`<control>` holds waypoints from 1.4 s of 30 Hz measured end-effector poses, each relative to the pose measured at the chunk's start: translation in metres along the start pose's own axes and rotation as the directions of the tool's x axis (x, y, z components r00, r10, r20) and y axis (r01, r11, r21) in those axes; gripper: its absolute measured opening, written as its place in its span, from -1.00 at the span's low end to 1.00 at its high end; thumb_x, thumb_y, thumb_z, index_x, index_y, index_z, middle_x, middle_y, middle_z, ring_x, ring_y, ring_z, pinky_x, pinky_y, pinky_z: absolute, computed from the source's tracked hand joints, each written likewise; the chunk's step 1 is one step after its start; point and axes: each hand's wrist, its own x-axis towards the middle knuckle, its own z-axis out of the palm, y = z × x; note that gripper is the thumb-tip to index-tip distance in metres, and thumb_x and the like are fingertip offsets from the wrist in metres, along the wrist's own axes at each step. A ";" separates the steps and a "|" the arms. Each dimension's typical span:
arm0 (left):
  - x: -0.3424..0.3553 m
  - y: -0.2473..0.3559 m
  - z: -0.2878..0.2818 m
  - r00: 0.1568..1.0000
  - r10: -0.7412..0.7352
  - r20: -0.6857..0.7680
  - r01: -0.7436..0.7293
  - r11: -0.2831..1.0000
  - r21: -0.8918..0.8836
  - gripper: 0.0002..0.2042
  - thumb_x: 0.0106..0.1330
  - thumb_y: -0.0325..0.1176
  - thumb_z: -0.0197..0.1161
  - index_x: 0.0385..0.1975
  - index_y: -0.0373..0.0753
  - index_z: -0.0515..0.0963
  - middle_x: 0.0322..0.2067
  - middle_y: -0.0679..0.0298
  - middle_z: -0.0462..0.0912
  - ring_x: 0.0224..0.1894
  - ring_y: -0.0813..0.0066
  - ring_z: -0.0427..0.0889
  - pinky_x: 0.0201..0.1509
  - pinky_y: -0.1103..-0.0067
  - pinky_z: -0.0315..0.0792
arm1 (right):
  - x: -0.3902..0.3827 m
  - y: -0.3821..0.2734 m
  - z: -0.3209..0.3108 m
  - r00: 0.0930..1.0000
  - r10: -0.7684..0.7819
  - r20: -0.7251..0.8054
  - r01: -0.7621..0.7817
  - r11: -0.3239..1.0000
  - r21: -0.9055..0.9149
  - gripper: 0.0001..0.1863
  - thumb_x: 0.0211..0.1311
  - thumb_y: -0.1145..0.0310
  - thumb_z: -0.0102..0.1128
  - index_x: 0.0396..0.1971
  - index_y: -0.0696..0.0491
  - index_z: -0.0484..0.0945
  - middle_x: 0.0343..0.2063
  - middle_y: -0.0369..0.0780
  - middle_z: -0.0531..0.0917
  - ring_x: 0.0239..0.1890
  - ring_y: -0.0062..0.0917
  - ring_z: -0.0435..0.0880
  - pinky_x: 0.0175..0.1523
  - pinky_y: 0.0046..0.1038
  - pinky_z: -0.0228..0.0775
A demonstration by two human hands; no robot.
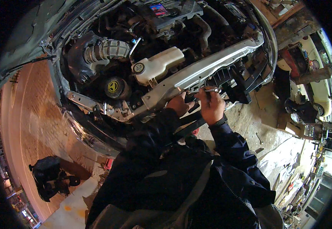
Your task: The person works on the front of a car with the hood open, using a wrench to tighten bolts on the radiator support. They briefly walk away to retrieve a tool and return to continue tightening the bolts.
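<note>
In the head view, my right hand (211,105) grips a slim shiny metal tool (214,90), perhaps a wrench, at the lower edge of the silver front crossmember (189,74). To its left, my left hand (179,106) has curled fingers reaching just under the crossmember; what they hold, if anything, is hidden. A black plastic part (232,82) sits right of my right hand. Behind the crossmember are a white reservoir (160,63), a round cap with a yellow emblem (114,88) and a ribbed intake hose (108,49).
The raised hood (21,45) stands at upper left over a paved roadside (32,114). A dark loose part (47,175) lies at lower left. A cluttered bench (295,175), a pale vehicle (320,99) and assorted dark parts (299,108) line the right side.
</note>
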 end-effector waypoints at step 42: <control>0.004 -0.011 0.009 0.967 0.212 -0.141 -0.214 0.977 -0.003 -0.30 0.36 -0.01 0.36 0.37 -0.36 0.39 0.16 -0.24 0.64 0.21 -0.14 0.66 0.27 0.22 0.52 | 0.035 0.022 -0.014 0.806 0.559 0.196 -0.541 0.561 0.627 -0.69 0.54 0.20 0.29 -0.12 0.18 0.53 -0.31 -0.13 0.73 -0.28 -0.33 0.84 -0.15 -0.28 0.76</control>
